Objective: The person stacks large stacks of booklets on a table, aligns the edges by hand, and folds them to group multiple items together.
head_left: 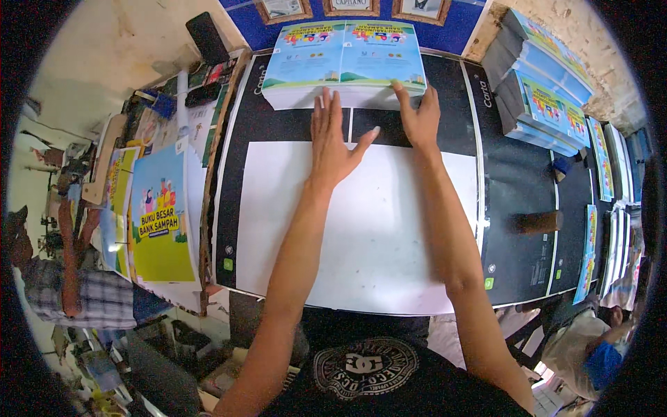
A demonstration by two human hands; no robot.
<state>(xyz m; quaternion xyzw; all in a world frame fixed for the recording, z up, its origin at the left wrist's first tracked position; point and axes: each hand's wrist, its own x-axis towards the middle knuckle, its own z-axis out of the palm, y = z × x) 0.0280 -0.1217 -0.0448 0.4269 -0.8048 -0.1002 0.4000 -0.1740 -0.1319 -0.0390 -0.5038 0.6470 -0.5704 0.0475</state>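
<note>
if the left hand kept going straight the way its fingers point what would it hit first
Most likely the white-edged paper stack with light-blue printed covers; the left hand's fingertips already overlap its front side in view, though depth leaves actual contact unclear.

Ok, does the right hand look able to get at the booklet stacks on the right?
Probably yes. The right hand is open at the near right corner of the middle stacks, and only flat black board shows between it and the right-hand stacks; nothing standing seems in the way.
</note>
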